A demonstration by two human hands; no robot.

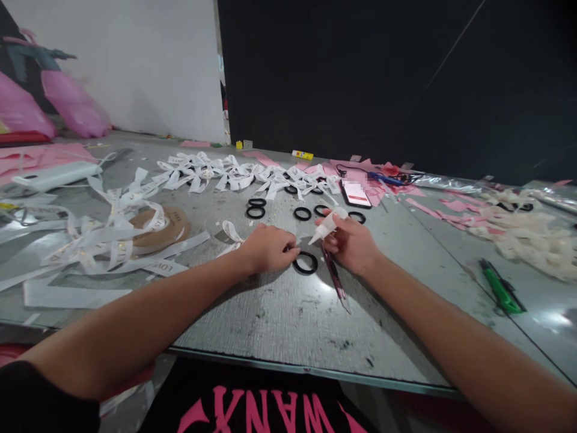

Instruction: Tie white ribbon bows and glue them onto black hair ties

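Note:
My left hand (270, 248) rests low over the table with its fingers curled, and its fingertips pinch the left edge of a black hair tie (305, 263) lying flat. In my right hand (354, 243) is a small white glue bottle (330, 225), tilted so that its narrow nozzle points down and left above the hair tie. Dark red tweezers (334, 276) lie just under and beside my right hand. A white ribbon bow (231, 233) sits behind my left wrist. Another black hair tie (302, 213) lies beyond the two hands.
Several white bows (207, 171) form a row at the back. On the left are loose printed ribbons (103, 252) and a brown ribbon roll (180, 227). A phone (355, 193) lies behind my right hand. At the right are a green cutter (500, 287) and cream fabric pieces (536, 240).

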